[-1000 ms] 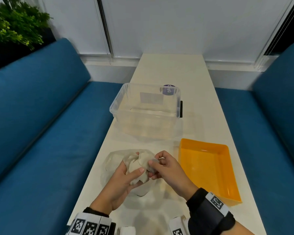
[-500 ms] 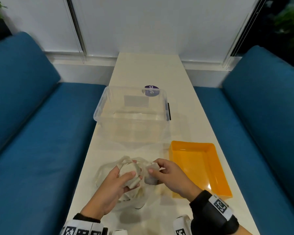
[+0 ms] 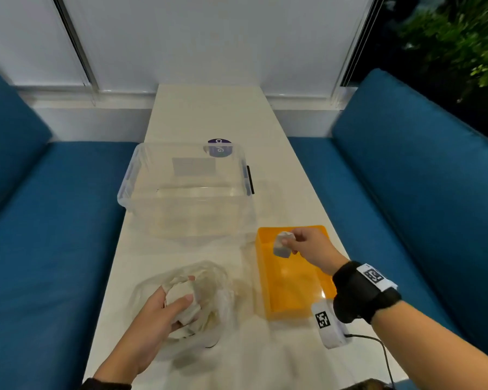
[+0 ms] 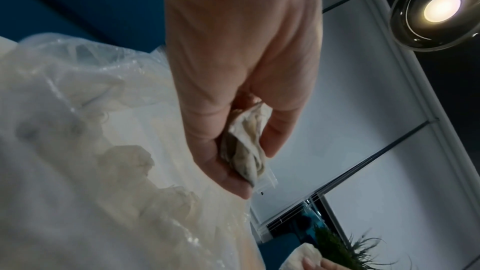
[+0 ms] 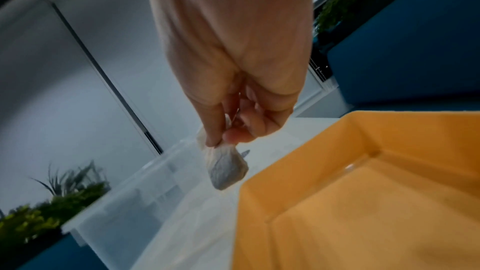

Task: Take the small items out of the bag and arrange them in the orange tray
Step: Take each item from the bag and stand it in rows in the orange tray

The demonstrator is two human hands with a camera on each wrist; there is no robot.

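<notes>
A clear plastic bag [image 3: 209,288] lies crumpled on the white table, with pale wrapped items showing through it [image 4: 124,159]. My left hand [image 3: 164,308] grips the bag's gathered edge [image 4: 246,147] between thumb and fingers. My right hand [image 3: 296,243] pinches one small pale wrapped item [image 3: 282,246] [image 5: 224,167] by its top, above the far left corner of the orange tray [image 3: 290,311] [image 5: 363,202]. Nothing lies in the part of the tray that shows.
A clear plastic storage box [image 3: 186,190] stands behind the bag and tray, with a purple round sticker [image 3: 219,147] beyond it. Blue sofas [image 3: 54,220] flank the narrow table [image 3: 209,116]. A cable [image 3: 378,350] trails from my right wrist device.
My right hand has left the bag with one small item and moved right and away, over the tray's far corner. The left hand stays on the bag. The head view swung rightward.
</notes>
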